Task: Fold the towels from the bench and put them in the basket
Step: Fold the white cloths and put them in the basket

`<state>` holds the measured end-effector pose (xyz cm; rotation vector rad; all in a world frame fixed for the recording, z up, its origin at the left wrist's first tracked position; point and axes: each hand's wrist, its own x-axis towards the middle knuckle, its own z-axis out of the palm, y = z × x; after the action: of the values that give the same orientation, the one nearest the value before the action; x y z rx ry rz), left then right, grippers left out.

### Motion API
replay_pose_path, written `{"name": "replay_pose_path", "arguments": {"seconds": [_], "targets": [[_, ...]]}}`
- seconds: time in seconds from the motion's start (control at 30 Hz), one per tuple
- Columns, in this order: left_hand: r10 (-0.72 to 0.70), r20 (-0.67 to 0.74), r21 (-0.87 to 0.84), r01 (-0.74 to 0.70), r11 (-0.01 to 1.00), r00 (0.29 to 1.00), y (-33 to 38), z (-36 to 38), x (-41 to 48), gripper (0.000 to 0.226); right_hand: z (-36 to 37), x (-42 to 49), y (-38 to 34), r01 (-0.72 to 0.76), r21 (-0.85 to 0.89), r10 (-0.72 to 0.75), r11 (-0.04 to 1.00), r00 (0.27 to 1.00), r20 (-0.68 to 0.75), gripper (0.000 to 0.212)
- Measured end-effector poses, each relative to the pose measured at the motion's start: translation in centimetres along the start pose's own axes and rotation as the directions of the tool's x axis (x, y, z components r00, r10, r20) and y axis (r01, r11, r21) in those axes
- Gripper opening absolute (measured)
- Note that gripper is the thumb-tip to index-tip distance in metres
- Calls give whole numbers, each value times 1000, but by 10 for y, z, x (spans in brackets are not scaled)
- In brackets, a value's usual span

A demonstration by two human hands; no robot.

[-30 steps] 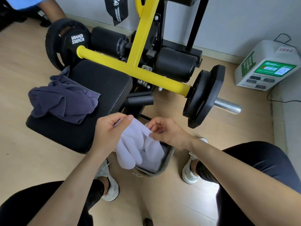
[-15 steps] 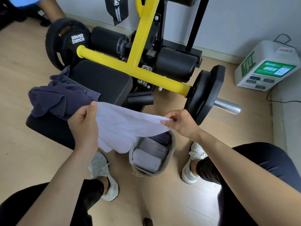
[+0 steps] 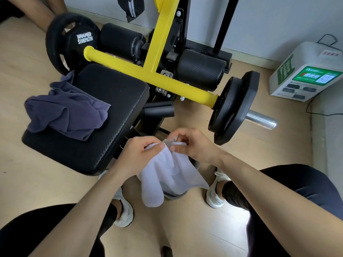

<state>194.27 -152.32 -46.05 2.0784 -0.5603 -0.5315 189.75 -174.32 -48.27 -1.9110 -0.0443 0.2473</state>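
A white towel [image 3: 167, 175] hangs doubled in front of me, its top edge pinched by both hands held close together. My left hand [image 3: 141, 154] grips the upper left part. My right hand [image 3: 191, 143] pinches the corners beside it. The towel hangs over the grey basket [image 3: 174, 196] on the floor between my feet and hides nearly all of it. A crumpled dark purple towel [image 3: 65, 110] lies on the left side of the black bench pad [image 3: 111, 101].
The yellow bar [image 3: 148, 75] of the weight machine crosses behind the bench, with black weight plates [image 3: 232, 108] at its right end and another plate [image 3: 72, 39] at the left. A white box [image 3: 306, 75] stands by the wall. Another person's leg shows at the top left.
Half a second ago the white towel was stretched wide between my hands. Both hands have come together, and the towel now hangs folded over the basket.
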Motion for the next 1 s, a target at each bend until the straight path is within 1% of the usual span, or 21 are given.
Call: {"name": "replay_pose_path", "arguments": {"seconds": [0.03, 0.07, 0.13, 0.2, 0.27, 0.3, 0.37, 0.43, 0.5, 0.57, 0.6, 0.63, 0.7, 0.73, 0.8, 0.83, 0.87, 0.9, 0.93, 0.97, 1.0], "targets": [[4, 16, -23, -3, 1000, 1000, 1, 1, 2, 20, -2, 0, -1, -10, 7, 10, 1000, 1000, 13, 30], [17, 37, -34, -15, 999, 999, 3, 2, 4, 23, -2, 0, -2, -8, 1, 8, 1000, 999, 34, 32], [29, 66, -51, -25, 998, 997, 6, 6, 7, 22, -2, 0, -2, 24, -35, -22, 999, 997, 73, 20], [20, 49, -66, -17, 998, 999, 8, 6, 11, 19, -4, 3, 2, 13, -67, -10, 998, 999, 44, 8], [8, -4, -62, -8, 998, 1000, 6, 5, 14, 32, -9, 6, 2, -27, -80, 26, 996, 1000, -14, 6], [-3, -28, -66, 2, 998, 1000, 4, 5, 16, 32, -12, 7, 0, -35, -69, 32, 997, 999, -36, 7], [-24, -54, -80, 19, 997, 998, -1, 4, 19, 28, -19, 8, -5, -23, -13, 22, 1000, 997, -77, 8], [-50, -56, -78, 45, 996, 997, -6, 4, 19, 33, -24, 10, -9, 1, 76, 9, 997, 990, -139, 11], [-57, -50, -63, 54, 997, 997, -10, 3, 20, 36, -30, 11, -12, -2, 193, 48, 981, 971, -235, 13], [-61, -57, -55, 58, 997, 997, -10, 1, 19, 38, -38, 12, -14, -4, 268, 105, 963, 925, -366, 9], [-66, -62, -59, 62, 996, 996, -10, 0, 18, 40, -42, 12, -14, -7, 291, 140, 957, 888, -438, 9], [-79, -68, -69, 74, 995, 995, -12, 0, 18, 40, -47, 13, -12, -16, 311, 181, 950, 841, -510, 12], [-109, -77, -73, 103, 992, 991, -17, -1, 18, 30, -56, 15, -6, -27, 378, 276, 926, 731, -624, 15], [-121, -79, -63, 116, 991, 990, -20, -2, 19, 22, -60, 15, -3, -31, 420, 331, 907, 670, -665, 16], [-129, -87, -39, 127, 991, 988, -24, -1, 18, 16, -68, 16, 2, -52, 474, 420, 879, 555, -718, 19], [-122, -96, -27, 120, 992, 988, -24, 0, 18, 15, -71, 16, 3, -62, 476, 436, 877, 516, -737, 19], [-108, -112, -24, 106, 994, 988, -23, 1, 17, 14, -72, 16, 3, -75, 451, 424, 889, 507, -751, 18], [-90, -133, -29, 87, 996, 987, -21, 3, 17, 13, -72, 16, 3, -97, 399, 386, 912, 536, -751, 16], [-66, -151, -38, 61, 997, 986, -18, 4, 17, 11, -71, 15, 0, -112, 339, 334, 934, 607, -721, 12], [-38, -159, -48, 31, 998, 987, -16, 6, 17, 10, -67, 14, -4, -111, 296, 286, 949, 702, -652, 8], [-8, -154, -55, -1, 998, 988, -12, 7, 17, 9, -62, 12, -9, -97, 280, 244, 955, 793, -559, 12]]}}
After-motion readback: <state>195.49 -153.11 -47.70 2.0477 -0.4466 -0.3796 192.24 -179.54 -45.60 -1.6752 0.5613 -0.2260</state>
